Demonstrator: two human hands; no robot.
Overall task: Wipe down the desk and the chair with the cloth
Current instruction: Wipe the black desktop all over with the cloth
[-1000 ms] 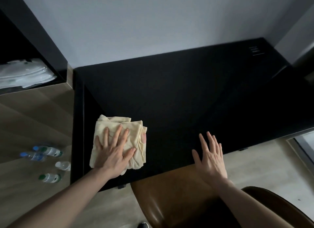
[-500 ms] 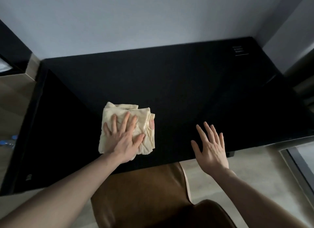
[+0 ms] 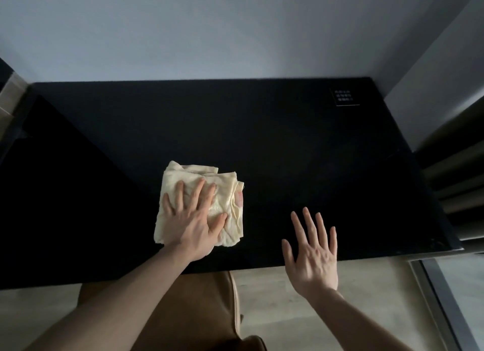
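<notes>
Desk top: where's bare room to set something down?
The black desk is bare between the folded cream cloth and the small printed label, and along the wall. Crowded only at the front: left hand pressing the cloth, right hand beside it.

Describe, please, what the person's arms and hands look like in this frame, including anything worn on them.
Both forearms are bare right down to the bottom edge of the frame, with no sleeves in view. The left hand and the right hand wear no gloves, and no rings, watch or bracelets can be seen on fingers or wrists. The light is dim, so fine marks could not be told.
</notes>
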